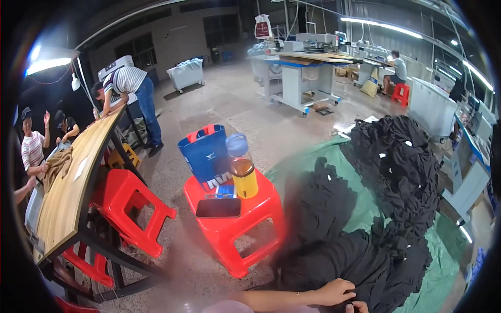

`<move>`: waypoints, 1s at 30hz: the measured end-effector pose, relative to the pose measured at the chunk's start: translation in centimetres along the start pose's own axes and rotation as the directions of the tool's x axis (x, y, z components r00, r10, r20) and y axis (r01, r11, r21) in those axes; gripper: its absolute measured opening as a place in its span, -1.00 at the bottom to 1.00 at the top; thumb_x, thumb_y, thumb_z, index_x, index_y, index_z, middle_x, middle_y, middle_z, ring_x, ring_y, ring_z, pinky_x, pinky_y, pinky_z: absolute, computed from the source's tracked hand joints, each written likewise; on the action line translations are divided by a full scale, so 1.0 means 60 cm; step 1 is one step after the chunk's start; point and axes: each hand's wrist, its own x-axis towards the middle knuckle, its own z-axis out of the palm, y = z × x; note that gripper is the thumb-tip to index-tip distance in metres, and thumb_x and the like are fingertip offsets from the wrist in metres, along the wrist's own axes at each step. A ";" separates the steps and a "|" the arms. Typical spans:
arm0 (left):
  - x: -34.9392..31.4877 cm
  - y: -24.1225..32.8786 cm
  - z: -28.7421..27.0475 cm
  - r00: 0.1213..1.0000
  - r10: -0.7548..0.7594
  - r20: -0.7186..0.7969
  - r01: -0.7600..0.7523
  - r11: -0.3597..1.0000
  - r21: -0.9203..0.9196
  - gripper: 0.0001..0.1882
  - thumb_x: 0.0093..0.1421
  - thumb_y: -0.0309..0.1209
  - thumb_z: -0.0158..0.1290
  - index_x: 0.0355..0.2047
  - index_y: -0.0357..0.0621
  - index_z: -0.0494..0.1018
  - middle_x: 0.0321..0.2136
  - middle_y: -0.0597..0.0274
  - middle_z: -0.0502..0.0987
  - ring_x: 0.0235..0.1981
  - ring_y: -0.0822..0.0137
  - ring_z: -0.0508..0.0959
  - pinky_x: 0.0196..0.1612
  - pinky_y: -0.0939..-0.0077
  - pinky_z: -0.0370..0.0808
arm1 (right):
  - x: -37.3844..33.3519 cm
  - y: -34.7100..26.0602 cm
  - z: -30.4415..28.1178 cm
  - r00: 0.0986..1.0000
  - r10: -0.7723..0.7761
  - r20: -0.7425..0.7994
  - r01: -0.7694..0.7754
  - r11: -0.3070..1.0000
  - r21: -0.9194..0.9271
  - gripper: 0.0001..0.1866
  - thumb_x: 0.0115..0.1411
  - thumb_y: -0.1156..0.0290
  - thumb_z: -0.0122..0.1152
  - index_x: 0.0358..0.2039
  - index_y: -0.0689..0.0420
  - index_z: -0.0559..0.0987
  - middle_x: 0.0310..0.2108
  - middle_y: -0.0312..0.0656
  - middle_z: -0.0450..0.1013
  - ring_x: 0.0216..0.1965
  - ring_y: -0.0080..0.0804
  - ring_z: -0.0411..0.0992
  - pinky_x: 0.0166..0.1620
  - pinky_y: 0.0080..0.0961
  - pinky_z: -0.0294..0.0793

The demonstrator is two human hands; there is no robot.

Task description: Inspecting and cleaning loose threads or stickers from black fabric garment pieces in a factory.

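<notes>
A large heap of black garments point(394, 161) lies on the right, with small white tags showing on several of them. At the bottom edge my left hand point(335, 292) reaches across the near part of the heap, a thin bracelet on its wrist. Its fingers are curled closed on a black garment point(334, 261). Close beside it is my right hand point(358, 307), mostly cut off by the lower edge, with its fingers bent together at the same dark cloth. Which part of the garment they grip is hidden.
Green sheeting point(318, 159) lies under the heap. Ahead, a red stool point(250, 229) bears a blue bag point(204, 156), a bottle point(244, 177) and a phone point(218, 208). Left are a wooden table point(78, 172), another red stool point(125, 195) and people. Workbenches point(297, 78) stand farther back.
</notes>
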 end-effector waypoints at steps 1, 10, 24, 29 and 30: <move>0.003 -0.002 0.003 1.000 -0.006 -0.009 0.006 0.999 -0.032 -0.71 0.21 -0.29 0.05 -0.35 -0.35 0.45 -0.42 -0.04 0.48 -0.31 -0.07 0.51 -0.26 0.19 0.41 | -0.001 0.000 0.005 1.000 0.023 0.013 -0.023 0.998 0.055 -0.87 0.21 0.49 0.20 -0.27 0.28 0.54 -0.31 -0.21 0.47 -0.24 -0.47 0.38 -0.11 -0.55 0.38; -0.014 -0.010 0.001 0.998 -0.036 -0.057 0.021 0.970 -0.242 -0.69 0.23 -0.31 0.04 -0.46 -0.39 0.42 -0.61 -0.02 0.43 -0.58 0.24 0.44 -0.42 0.34 0.34 | 0.005 0.029 -0.004 0.989 0.149 -0.012 -0.140 0.950 0.278 -0.83 0.17 0.49 0.26 -0.24 0.24 0.54 -0.30 -0.30 0.45 -0.23 -0.52 0.35 -0.08 -0.61 0.34; -0.036 -0.045 0.002 0.947 -0.118 -0.297 0.075 0.985 -0.153 -0.70 0.05 -0.26 0.17 -0.54 -0.32 0.47 -0.56 -0.19 0.49 -0.50 -0.10 0.54 -0.45 0.19 0.43 | 0.009 0.039 0.008 0.991 0.052 0.122 -0.069 0.988 0.138 -0.87 0.21 0.49 0.18 -0.25 0.26 0.53 -0.33 -0.25 0.47 -0.28 -0.50 0.36 -0.15 -0.56 0.37; -0.027 -0.042 0.002 0.954 -0.113 -0.278 0.065 0.982 -0.177 -0.70 0.07 -0.27 0.19 -0.50 -0.33 0.49 -0.54 -0.14 0.54 -0.51 0.07 0.57 -0.44 0.24 0.43 | 0.010 0.030 0.011 0.989 0.058 0.140 -0.091 0.966 0.243 -0.89 0.21 0.51 0.17 -0.25 0.24 0.53 -0.35 -0.29 0.45 -0.29 -0.51 0.35 -0.16 -0.58 0.37; -0.027 -0.041 0.002 0.953 -0.112 -0.280 0.064 0.982 -0.177 -0.70 0.07 -0.27 0.19 -0.50 -0.33 0.49 -0.54 -0.14 0.54 -0.51 0.07 0.57 -0.44 0.24 0.43 | 0.016 0.032 0.012 0.988 0.070 0.136 -0.100 0.969 0.225 -0.89 0.22 0.52 0.16 -0.25 0.24 0.52 -0.35 -0.30 0.45 -0.29 -0.51 0.35 -0.16 -0.58 0.37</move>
